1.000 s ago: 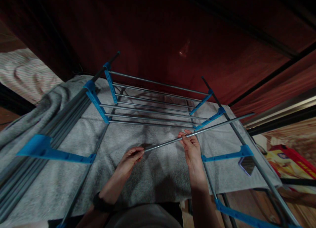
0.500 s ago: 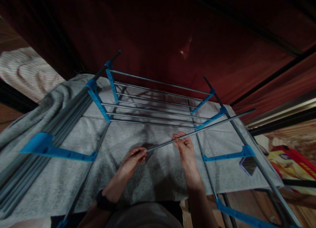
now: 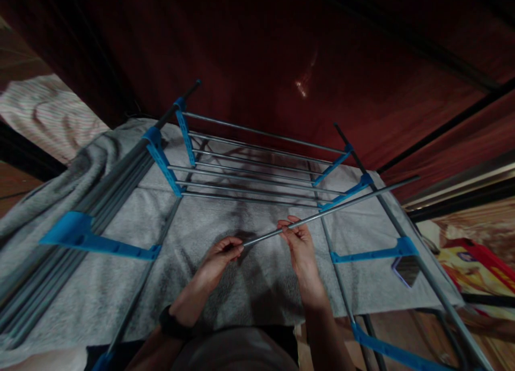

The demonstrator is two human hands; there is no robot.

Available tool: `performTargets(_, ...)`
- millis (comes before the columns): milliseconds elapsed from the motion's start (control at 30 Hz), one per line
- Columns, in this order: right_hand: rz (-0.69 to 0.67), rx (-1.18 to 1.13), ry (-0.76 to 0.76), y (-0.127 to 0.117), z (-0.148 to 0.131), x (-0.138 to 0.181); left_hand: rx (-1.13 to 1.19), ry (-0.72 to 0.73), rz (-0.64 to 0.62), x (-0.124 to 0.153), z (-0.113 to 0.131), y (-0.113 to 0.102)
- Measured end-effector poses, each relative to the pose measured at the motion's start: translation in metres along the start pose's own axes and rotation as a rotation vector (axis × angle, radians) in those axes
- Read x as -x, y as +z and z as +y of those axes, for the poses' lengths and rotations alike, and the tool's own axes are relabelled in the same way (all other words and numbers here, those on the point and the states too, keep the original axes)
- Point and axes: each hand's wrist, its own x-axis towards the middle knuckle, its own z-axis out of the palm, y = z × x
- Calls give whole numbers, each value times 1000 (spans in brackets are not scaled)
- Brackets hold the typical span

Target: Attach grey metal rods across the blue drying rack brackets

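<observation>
A thin grey metal rod (image 3: 346, 203) runs from lower left up to the right, across a drying rack (image 3: 257, 170) with grey rails and blue plastic brackets. My left hand (image 3: 219, 258) is closed in a pinch on the rod's near end. My right hand (image 3: 300, 245) grips the same rod a little further along, fingers curled round it. A blue bracket arm (image 3: 372, 253) of the rack sticks out just right of my right hand. Both hands hover over a grey towel (image 3: 225, 285) spread beneath the rack.
Another blue bracket (image 3: 96, 239) and a bundle of grey rods (image 3: 60, 253) lie at the left. A dark red wall (image 3: 281, 54) rises behind the rack. A small dark phone-like object (image 3: 406, 266) rests on the towel's right edge, with colourful printed material (image 3: 475, 264) beyond.
My right hand has slid left along the rod, closer to my left hand. The rod keeps nearly the same slant.
</observation>
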Motion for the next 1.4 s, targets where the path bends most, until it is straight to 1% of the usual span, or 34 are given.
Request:
performTargets(133,-15,15,-4,2,2,2,14,-20,10,5,5,2)
performTargets(300,-40,27,-10,2,-1,4,27,-27,-53,10,14,0)
performTargets(367,-34,18,-9,1,-2,3,45,-34,-44,9,17,-4)
performTargets(467,-12,-11,-9,-1,-6,-1,120,-36,35,5,25,-13)
performTargets(633,27,-37,-55,-6,-16,-10,295,-47,187,0,43,-29)
performTargets(800,38,-63,-61,-11,-27,-17,459,-60,319,-1,58,-35)
performTargets(1067,109,-54,-145,-20,-38,-22,649,23,476,-5,73,-47)
performTargets(1200,130,-66,-152,-30,-39,-28,667,63,503,-8,73,-55)
performTargets(1333,164,-121,-120,-46,-31,-32,620,107,461,-5,66,-57)
performTargets(1400,203,-153,-134,-57,-23,-34,621,119,441,-3,63,-56)
